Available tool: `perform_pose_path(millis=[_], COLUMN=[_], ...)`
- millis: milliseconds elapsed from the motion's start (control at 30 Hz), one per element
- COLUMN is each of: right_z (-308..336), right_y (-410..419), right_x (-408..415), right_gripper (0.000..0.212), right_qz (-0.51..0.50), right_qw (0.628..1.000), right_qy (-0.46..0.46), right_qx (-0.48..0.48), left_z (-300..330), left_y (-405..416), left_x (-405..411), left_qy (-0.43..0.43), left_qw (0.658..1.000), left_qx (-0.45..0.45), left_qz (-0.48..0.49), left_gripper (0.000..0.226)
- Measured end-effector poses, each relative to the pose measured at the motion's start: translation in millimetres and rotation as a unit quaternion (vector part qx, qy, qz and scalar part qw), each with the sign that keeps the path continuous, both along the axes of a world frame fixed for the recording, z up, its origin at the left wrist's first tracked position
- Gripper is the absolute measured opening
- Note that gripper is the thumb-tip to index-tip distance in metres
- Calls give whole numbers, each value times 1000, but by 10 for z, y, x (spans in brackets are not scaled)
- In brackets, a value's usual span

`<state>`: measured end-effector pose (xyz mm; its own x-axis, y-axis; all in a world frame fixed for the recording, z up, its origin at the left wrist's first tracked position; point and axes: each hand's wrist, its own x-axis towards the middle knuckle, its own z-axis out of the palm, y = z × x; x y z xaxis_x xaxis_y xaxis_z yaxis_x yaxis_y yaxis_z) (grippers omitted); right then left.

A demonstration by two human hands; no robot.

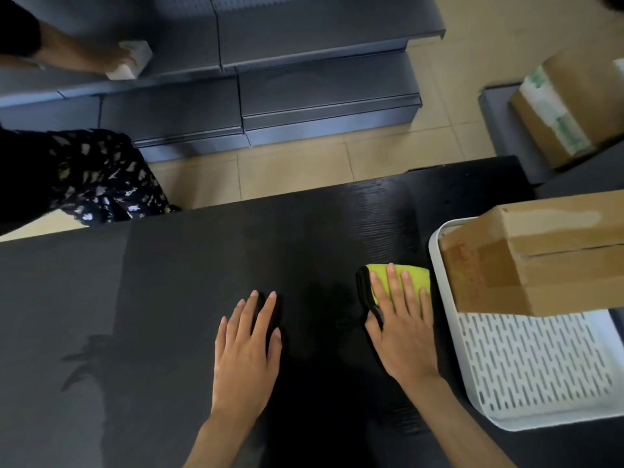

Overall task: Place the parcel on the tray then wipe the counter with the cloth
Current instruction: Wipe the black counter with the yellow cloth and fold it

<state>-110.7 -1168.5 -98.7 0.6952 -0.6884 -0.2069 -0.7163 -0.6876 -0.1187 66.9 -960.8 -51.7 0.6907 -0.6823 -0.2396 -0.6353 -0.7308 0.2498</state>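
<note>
A brown cardboard parcel [540, 258] sits on the far part of the white slotted tray [526, 376] at the right of the black counter [169, 298]. Just left of the tray lies a folded yellow-green cloth [415, 276] with a black edge. My right hand [401, 329] lies flat on the cloth, fingers spread and pressing it onto the counter. My left hand [246, 349] rests flat on the bare counter to the left, fingers apart, holding nothing.
Beyond the counter another person [84, 177] in dark patterned clothes stands at the left, one hand on a white box [130, 60] on grey shelving [304, 79]. A second cardboard box [567, 106] sits on a low stand at the far right. Beige floor tiles lie between.
</note>
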Motion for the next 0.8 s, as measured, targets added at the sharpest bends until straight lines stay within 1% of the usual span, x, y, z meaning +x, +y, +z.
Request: perform_pose_path(millis=[200, 333, 400, 500, 533, 600, 667, 733, 800], right_z=[5, 68, 157, 329, 403, 576, 764, 959, 1126], right_y=[-221, -531, -703, -929, -1019, -1251, -1525, -1801, -2099], right_x=[521, 1020, 1288, 1660, 1762, 1892, 1924, 1883, 1792], right_gripper=[73, 74, 75, 75, 72, 57, 43, 37, 30], right_qz=[18, 40, 42, 42, 43, 55, 40, 13, 3], right_qw=[999, 997, 996, 994, 992, 991, 986, 979, 977], right_qy=[-31, -27, -8, 53, 65, 57, 30, 11, 10], right_qx=[20, 61, 75, 91, 100, 110, 157, 204, 211], left_z=[28, 37, 49, 81, 96, 130, 168, 199, 211], left_y=[-203, -293, -327, -376, -391, -433, -489, -563, -657], left_x=[95, 184, 228, 277, 285, 299, 310, 304, 274], left_qy=[3, 2, 4, 12, 13, 11, 8, 4, 6], left_qw=[1000, 1000, 1000, 999, 999, 999, 999, 999, 999], left_qx=[-9, -16, -18, -29, -32, -35, -34, -32, -30], left_qz=[7, 4, 8, 11, 12, 16, 17, 5, -22], left_gripper=[59, 59, 59, 60, 60, 60, 61, 61, 59])
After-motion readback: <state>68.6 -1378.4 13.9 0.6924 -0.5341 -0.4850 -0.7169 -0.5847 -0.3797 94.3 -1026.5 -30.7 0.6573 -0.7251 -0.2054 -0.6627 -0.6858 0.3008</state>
